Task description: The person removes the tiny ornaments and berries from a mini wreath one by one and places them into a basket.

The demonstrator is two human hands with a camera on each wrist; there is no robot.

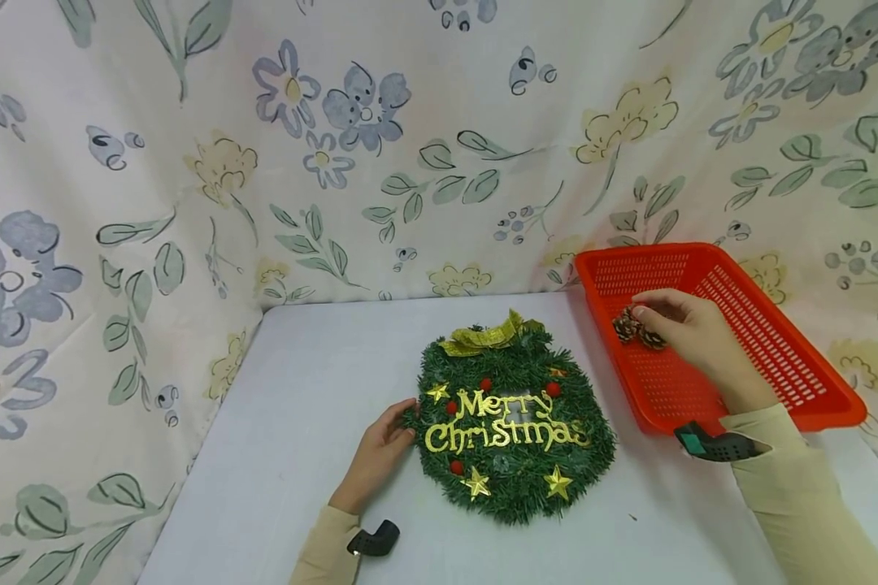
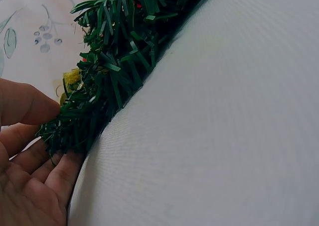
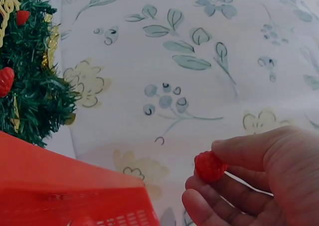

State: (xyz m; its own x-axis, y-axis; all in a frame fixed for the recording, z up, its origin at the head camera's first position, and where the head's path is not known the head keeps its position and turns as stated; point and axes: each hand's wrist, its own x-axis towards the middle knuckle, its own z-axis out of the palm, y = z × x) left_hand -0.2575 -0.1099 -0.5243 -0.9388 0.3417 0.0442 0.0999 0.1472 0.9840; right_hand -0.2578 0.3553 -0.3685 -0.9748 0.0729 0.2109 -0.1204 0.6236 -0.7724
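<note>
A green tinsel Christmas wreath (image 1: pixel 515 500) lies on the table, with gold "Merry Christmas" lettering (image 1: pixel 508 436), gold stars, red berries and a gold ribbon bow (image 1: pixel 486 337) at its top. At its left edge my left hand (image 1: pixel 384 447) holds the tinsel (image 2: pixel 114 71), thumb on one side and fingers on the other. Over the red basket (image 1: pixel 768 325), my right hand (image 1: pixel 691 329) pinches a small red berry (image 3: pixel 210 166) between thumb and fingers. Brown pine cones (image 1: pixel 626 327) show in the basket beside the fingertips; the hand partly covers them.
The perforated basket stands at the table's right, close to the wreath, its raised rim against the floral curtain (image 1: pixel 439 179). White tabletop (image 1: pixel 307 366) extends left of the wreath. A tiny dark scrap (image 1: pixel 632 517) lies near the front right.
</note>
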